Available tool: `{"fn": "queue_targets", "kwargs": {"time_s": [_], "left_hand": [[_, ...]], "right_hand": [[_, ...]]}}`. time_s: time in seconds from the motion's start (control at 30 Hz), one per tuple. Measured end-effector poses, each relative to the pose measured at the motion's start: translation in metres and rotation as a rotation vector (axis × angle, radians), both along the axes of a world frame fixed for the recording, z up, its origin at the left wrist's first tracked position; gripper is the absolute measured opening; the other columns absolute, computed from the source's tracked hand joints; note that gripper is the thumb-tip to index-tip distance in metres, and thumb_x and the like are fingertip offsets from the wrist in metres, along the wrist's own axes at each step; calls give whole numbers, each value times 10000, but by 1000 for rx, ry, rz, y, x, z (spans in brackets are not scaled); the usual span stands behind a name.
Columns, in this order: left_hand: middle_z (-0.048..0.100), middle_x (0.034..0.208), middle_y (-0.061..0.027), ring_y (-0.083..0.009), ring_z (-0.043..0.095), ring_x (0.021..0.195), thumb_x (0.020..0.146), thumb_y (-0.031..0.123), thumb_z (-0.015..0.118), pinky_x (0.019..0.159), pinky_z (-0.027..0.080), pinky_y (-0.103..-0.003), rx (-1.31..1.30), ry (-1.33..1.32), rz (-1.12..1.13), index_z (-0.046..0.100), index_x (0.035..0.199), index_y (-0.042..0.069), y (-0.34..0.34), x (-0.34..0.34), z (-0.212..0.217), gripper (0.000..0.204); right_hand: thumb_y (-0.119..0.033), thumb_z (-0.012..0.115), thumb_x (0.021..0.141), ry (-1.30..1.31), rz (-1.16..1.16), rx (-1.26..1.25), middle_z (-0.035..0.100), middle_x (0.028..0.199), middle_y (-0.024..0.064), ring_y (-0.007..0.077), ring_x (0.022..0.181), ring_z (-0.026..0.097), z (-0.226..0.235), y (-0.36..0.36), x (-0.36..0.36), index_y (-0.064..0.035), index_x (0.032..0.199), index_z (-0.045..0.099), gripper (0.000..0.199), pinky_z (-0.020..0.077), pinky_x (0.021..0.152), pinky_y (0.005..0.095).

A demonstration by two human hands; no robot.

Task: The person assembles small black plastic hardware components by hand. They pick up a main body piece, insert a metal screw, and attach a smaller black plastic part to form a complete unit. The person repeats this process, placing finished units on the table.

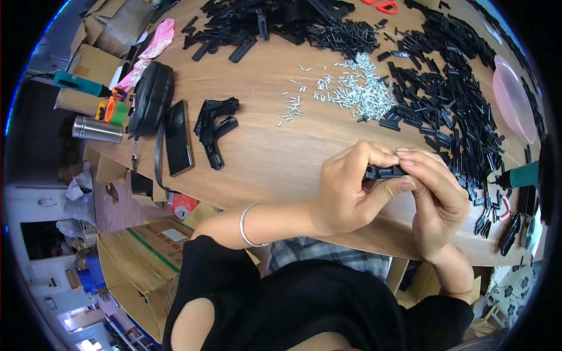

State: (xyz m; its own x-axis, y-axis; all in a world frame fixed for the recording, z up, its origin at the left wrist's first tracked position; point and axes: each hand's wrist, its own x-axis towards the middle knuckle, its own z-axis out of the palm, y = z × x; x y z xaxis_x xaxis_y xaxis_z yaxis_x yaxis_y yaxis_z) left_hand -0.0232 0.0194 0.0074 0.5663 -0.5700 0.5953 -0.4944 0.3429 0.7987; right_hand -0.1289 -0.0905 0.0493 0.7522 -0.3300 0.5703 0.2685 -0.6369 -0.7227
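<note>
Between my two hands, above the table's near edge, is a small black plastic part (383, 172). My left hand (354, 190) pinches it with thumb and fingers from the left. From the right, my right hand (436, 196) grips its other end with the fingertips. Much of the part is hidden by my fingers. Beyond my hands lies a heap of small silver pins (366, 88). A wide pile of black plastic parts (453, 105) spreads to its right, reaching close to my right hand.
Black gun-shaped pieces (215, 130) lie at left beside a dark phone (178, 137) and a black case (152, 96). More black pieces (263, 23) are heaped at the far side. A pink bowl (514, 99) and a teal-handled tool (521, 175) are at right. Cardboard boxes (140, 257) stand below left.
</note>
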Motion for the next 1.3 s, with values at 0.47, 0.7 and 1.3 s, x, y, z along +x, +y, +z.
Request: {"fn": "queue_targets", "kwargs": {"time_s": [0.47,0.7,1.3], "left_hand": [[581,850,-71,-110,523,800,882,250,636,729,449,-275,1210,-152,588,557,997,-8,153,217,39,293],[634,943,-203,-361,603,928,796,349,675,810,474,-409,1128,-473,710,650,907,45,89,247,28,324],[558,946,-27,-101,551,757,974,180,460,674,479,-247,726,363,354,317,1420,202,81,307,24,470]], "right_hand": [[-17,654,790,101,-124,161,609,1167,133,233,1092,563,9,-23,-5,-29,1011,688,224,439,896,316],[1,663,755,103,-91,18,637,1112,118,255,1011,588,5,-19,-6,-40,930,701,184,450,874,338],[-70,643,745,312,-172,-179,673,853,140,270,755,651,18,-56,-105,-15,909,681,178,523,687,352]]}}
